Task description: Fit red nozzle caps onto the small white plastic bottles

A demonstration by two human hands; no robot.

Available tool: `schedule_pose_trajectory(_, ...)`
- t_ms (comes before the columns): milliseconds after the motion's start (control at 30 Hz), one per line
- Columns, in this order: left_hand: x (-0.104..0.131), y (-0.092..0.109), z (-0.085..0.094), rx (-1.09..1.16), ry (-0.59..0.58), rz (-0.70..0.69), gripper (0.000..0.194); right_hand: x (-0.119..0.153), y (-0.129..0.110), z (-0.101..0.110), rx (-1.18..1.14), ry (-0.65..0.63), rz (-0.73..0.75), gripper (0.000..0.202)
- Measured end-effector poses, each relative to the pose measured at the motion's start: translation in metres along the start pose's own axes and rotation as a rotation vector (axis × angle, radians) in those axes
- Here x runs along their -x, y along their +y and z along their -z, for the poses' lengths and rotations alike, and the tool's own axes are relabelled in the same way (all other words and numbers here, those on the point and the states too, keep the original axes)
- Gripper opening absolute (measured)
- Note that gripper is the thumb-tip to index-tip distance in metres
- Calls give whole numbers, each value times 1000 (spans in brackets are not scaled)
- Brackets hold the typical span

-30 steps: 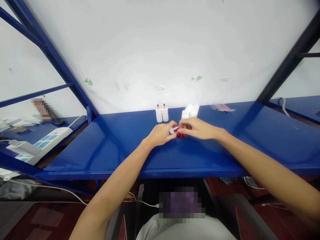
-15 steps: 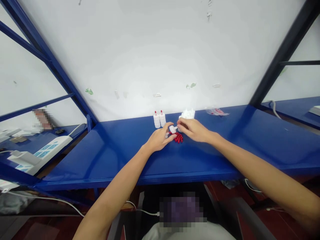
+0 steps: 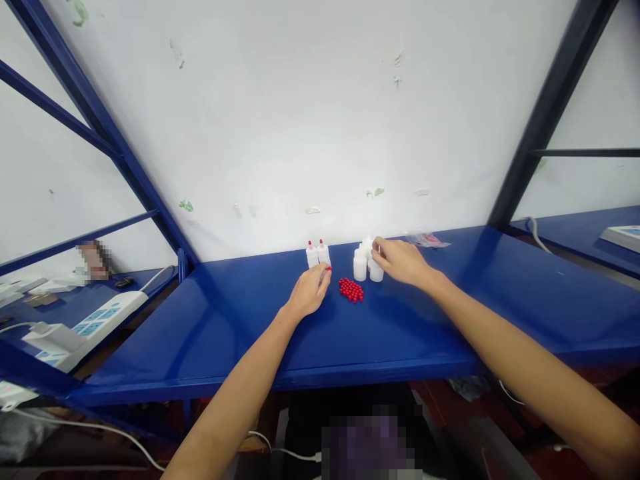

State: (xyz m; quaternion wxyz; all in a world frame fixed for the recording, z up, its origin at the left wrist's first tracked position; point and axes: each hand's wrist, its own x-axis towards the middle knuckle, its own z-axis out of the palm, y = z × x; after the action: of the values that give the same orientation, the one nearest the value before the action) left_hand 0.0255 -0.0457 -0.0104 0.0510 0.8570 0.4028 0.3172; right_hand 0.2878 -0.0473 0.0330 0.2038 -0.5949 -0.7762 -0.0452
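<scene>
My left hand (image 3: pixel 310 291) is closed, with a small red-tipped cap (image 3: pixel 329 269) showing at its fingertips; the rest of what it holds is hidden. Just behind it stand two white squeeze bottles (image 3: pixel 318 254) with red-tipped nozzles. My right hand (image 3: pixel 403 260) curls its fingers at the top of a white bottle (image 3: pixel 376 272), whose upper part they partly cover. Beside this is another white bottle (image 3: pixel 360 268) with no red tip, and more white bottles sit close behind. Between my hands lies a cluster of small red caps (image 3: pixel 351 290).
A clear plastic bag (image 3: pixel 426 239) with red inside lies at the back right of the blue table (image 3: pixel 240 340). White wall stands behind. Blue metal posts (image 3: pixel 135 173) rise at the left, a dark post at the right. A power strip (image 3: pixel 100 320) is at the left.
My hands have moved apart, the right one to the white bottles and the left away from the red caps. The white piece that was between them is no longer there. The view has tilted up.
</scene>
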Motion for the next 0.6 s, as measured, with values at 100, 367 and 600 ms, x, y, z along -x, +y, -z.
schedule_pose_trajectory(100, 1, 0, 1, -12, -5, -10, 29, 1, -1, 2, -57, 60, 26, 25)
schedule_pose_trajectory(367, 3, -2, -1, -52, -15, 32, 32, -2, 6, 2, 4, 46, -54, 24)
schedule_pose_trajectory(600, 4, 0, 1, -56, -40, 32, 26, -2, 7, 1, 9, 18, -69, 24)
